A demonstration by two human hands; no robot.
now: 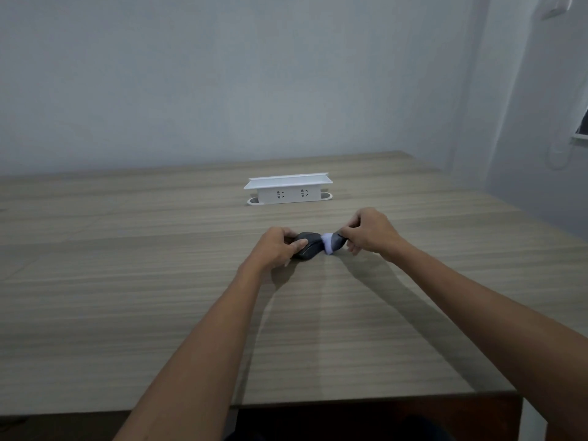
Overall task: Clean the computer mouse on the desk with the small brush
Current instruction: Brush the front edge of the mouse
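A dark grey computer mouse (310,247) lies on the wooden desk (127,281) in the middle of the view. My left hand (277,249) grips it from the left side, thumb on top. My right hand (369,231) holds a small brush (332,242) with a dark handle and pale white bristles. The bristles touch the right end of the mouse. Most of the brush handle is hidden in my fingers.
A white pop-up socket box (288,190) with two outlets stands on the desk behind the mouse. A pale wall runs along the back. The desk's near edge (350,401) and right edge are in view.
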